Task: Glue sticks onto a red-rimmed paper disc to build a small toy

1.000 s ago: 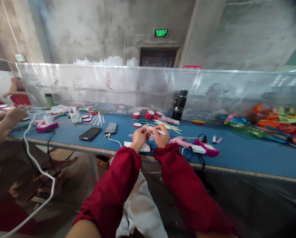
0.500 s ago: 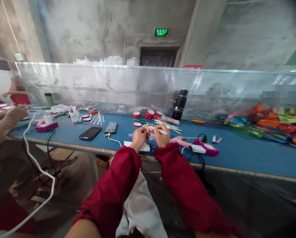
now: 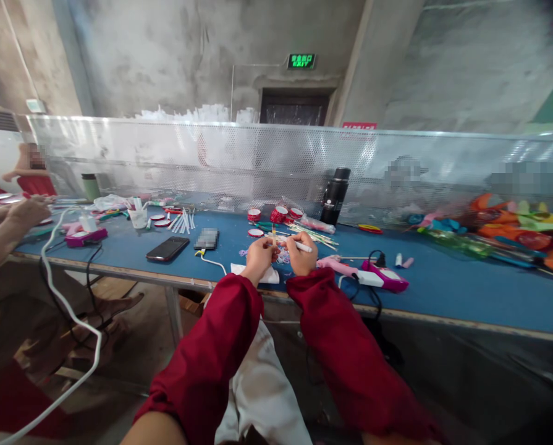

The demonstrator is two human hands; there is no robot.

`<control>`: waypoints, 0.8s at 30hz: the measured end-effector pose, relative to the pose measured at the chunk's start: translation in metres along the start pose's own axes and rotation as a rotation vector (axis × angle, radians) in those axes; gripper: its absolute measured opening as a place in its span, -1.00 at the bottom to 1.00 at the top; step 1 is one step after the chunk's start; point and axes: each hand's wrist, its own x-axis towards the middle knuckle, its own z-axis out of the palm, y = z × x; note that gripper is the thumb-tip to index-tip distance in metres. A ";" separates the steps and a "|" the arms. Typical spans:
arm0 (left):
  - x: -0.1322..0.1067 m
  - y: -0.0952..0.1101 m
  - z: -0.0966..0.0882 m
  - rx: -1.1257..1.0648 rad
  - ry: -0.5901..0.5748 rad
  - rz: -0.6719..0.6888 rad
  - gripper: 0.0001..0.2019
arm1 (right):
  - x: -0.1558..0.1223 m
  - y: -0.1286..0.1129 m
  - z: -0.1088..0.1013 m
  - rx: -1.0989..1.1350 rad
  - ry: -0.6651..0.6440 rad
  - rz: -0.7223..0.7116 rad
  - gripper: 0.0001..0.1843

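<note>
Both my hands are close together over the near edge of the blue table (image 3: 443, 290). My left hand (image 3: 257, 258) is closed on a small, thin, upright tan stick (image 3: 274, 233); its lower end is hidden by my fingers. In my right hand (image 3: 304, 259) lies a white pen-like tube (image 3: 303, 247), slanting, its front end close to the left fingertips. Whether it touches the stick I cannot tell. Small purple pieces (image 3: 283, 256) lie beneath the hands, and a white paper (image 3: 271, 275) is below my left wrist. Thin pale sticks (image 3: 320, 237) lie just beyond.
Left of my hands lie a black phone (image 3: 167, 248) and a cabled device (image 3: 206, 238). A purple-and-white tool (image 3: 385, 276) is at right. Behind stand red-rimmed round pieces (image 3: 254, 214) and a black bottle (image 3: 335, 196). A co-worker's hand (image 3: 28, 211) is at far left.
Almost nothing differs: my hands keep the same hold and place. The view has shifted very slightly.
</note>
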 end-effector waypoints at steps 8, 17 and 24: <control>-0.001 0.002 -0.001 0.011 -0.007 0.001 -0.79 | 0.001 -0.002 0.000 -0.015 -0.001 0.005 -0.80; -0.002 0.003 -0.001 0.031 -0.007 0.004 -0.81 | 0.001 0.003 0.001 -0.009 -0.002 0.003 -0.80; 0.000 0.002 -0.001 0.026 -0.004 0.008 -0.80 | 0.000 -0.001 0.000 -0.018 -0.014 -0.005 -0.81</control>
